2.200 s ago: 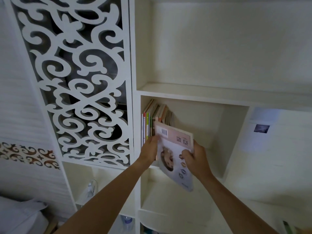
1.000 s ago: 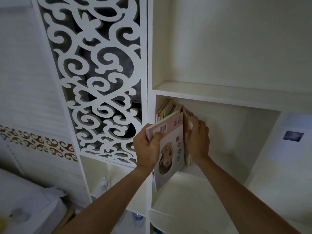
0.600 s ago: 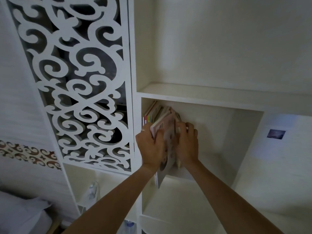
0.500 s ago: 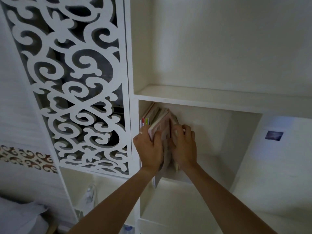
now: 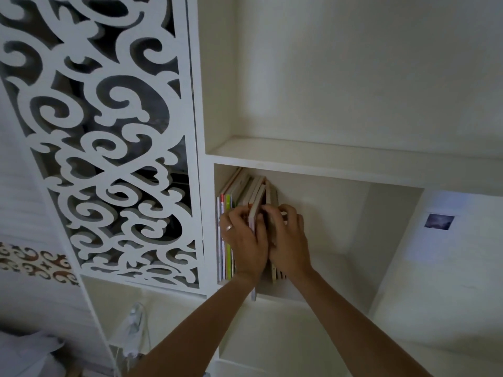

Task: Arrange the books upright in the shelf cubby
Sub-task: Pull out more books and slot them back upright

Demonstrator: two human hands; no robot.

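A row of thin books stands upright at the left end of the white shelf cubby. A pink-covered book sits edge-on in the middle of the row, its lower corner sticking out past the shelf's front edge. My left hand, a ring on one finger, grips this book with fingers curled over its spine side. My right hand curls its fingers round the beige books just right of it, holding them aside. The lower parts of these books are hidden behind my hands.
The cubby's right two thirds hold nothing. Left of it hangs a white scrollwork panel. An open shelf lies above, another compartment below. A small photo is stuck on the wall at right.
The pink book has turned edge-on and slid deeper into the row; its cover no longer shows. Both hands have closed in together at the books.
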